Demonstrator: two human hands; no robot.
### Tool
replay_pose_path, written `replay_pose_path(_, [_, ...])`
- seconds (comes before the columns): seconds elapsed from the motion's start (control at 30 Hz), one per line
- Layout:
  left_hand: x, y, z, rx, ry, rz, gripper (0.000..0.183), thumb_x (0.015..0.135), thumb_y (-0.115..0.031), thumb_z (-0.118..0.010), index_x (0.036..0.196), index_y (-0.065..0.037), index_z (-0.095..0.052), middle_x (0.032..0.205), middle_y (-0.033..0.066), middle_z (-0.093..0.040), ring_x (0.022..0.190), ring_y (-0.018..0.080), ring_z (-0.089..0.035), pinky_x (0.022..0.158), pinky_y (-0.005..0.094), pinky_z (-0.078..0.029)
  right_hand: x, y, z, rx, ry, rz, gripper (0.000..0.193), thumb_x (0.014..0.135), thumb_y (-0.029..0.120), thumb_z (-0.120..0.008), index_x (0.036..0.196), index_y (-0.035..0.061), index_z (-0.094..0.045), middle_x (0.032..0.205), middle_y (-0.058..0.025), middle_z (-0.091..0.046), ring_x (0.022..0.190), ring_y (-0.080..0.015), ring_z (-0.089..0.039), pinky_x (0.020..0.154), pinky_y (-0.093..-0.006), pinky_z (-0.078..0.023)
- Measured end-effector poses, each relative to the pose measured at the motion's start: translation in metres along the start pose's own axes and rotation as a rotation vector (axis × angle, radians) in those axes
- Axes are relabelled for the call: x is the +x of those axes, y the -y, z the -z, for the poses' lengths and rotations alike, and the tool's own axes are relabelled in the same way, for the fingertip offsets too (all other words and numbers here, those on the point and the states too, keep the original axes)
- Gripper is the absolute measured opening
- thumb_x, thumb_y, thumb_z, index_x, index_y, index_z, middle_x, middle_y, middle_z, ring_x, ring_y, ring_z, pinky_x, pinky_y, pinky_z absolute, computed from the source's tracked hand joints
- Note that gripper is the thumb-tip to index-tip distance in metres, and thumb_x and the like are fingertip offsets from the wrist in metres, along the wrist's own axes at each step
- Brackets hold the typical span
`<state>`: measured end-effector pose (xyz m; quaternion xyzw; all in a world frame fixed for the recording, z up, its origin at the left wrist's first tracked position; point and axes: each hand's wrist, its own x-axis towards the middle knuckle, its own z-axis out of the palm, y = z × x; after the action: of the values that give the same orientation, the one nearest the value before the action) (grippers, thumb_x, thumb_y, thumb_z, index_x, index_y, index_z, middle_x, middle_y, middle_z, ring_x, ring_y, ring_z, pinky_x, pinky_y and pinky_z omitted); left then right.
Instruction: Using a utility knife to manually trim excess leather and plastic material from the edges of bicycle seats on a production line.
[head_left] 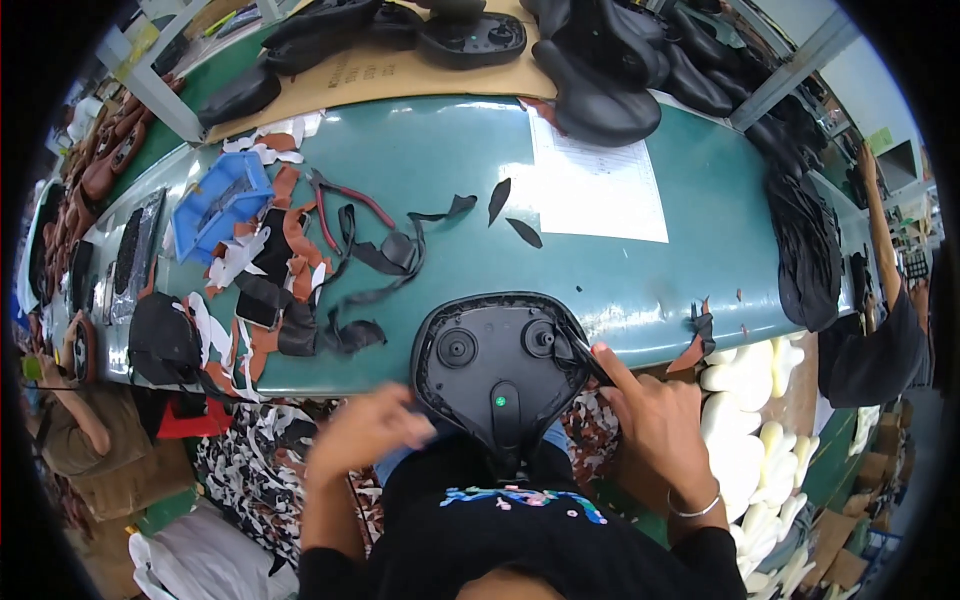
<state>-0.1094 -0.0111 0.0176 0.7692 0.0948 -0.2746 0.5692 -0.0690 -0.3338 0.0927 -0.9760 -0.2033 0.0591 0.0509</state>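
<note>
A black bicycle saddle lies upside down against my front at the table's near edge, its narrow nose toward me. Its underside shows two round sockets and a small green dot. My right hand is closed at the saddle's right rim, index finger stretched along it. A thin, dark item with a light glint runs from that finger along the rim; its kind is unclear. Left of the saddle, smeared by motion, my left hand hovers near the rim. Whether it holds anything cannot be made out.
Pliers with red handles, black strips and brown scraps lie left on the green table, beside a blue tray. A paper sheet and more saddles sit beyond. Other people work at both sides; pale foam pieces are at right.
</note>
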Motion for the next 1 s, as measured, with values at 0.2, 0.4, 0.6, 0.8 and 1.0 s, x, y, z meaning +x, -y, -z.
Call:
replay_pose_path(0.2, [0.05,-0.024,-0.076,-0.615,-0.446,-0.401,0.053,0.078,-0.005,-0.064,0.123,0.004,-0.037,0.114,0.0163,-0.055,0.106,0.0199,-0.055,0.091,0.033,-0.044,0.033,-0.023,-0.018,0.111,-0.025,0.053,0.055,0.087,0.013,-0.056,0.139,0.017,-0.039,0.067,-0.0151,-0.057,0.059,-0.0347,-0.056,0.053,-0.0437,-0.042])
replay_pose_path(0.4, [0.065,-0.051,-0.07,-0.407,-0.45,-0.446,0.054,0.075,-0.003,-0.062,0.122,0.005,-0.035,0.107,0.0186,-0.056,0.097,0.0234,-0.059,0.087,0.0334,-0.046,0.013,-0.013,-0.088,0.339,-0.117,-0.063,0.061,0.088,0.008,-0.054,0.143,0.0076,-0.026,0.074,-0.0253,-0.057,0.062,-0.0435,-0.056,0.057,-0.0498,-0.044])
replay_pose_path(0.6, [0.051,-0.035,-0.119,-0.164,-0.615,-0.561,0.061,0.076,-0.007,-0.06,0.125,0.005,-0.026,0.109,0.0231,-0.052,0.098,0.0329,-0.056,0.087,0.0393,-0.044,-0.019,0.021,-0.085,0.745,-0.112,-0.243,0.057,0.089,0.009,-0.054,0.139,0.0037,-0.028,0.093,-0.0271,-0.062,0.077,-0.0444,-0.061,0.068,-0.0447,-0.048])
replay_pose_path(0.8, [0.049,-0.032,-0.102,-0.273,-0.603,-0.521,0.06,0.076,-0.01,-0.062,0.123,0.006,-0.028,0.107,0.0249,-0.055,0.095,0.0348,-0.059,0.085,0.0406,-0.045,0.002,0.003,-0.071,0.799,-0.408,-0.229,0.063,0.082,0.008,-0.065,0.136,0.0054,-0.035,0.109,-0.0218,-0.059,0.086,-0.0339,-0.064,0.076,-0.0381,-0.05])
replay_pose_path(1.0, [0.045,-0.022,-0.09,-0.159,-0.699,-0.472,0.062,0.074,-0.015,-0.064,0.124,0.006,-0.033,0.106,0.0266,-0.058,0.098,0.0384,-0.059,0.086,0.0419,-0.045,0.094,-0.008,-0.088,0.527,-0.652,-0.031,0.057,0.078,-0.001,-0.056,0.133,0.0002,-0.038,0.106,-0.0216,-0.06,0.089,-0.0366,-0.061,0.079,-0.0393,-0.047])
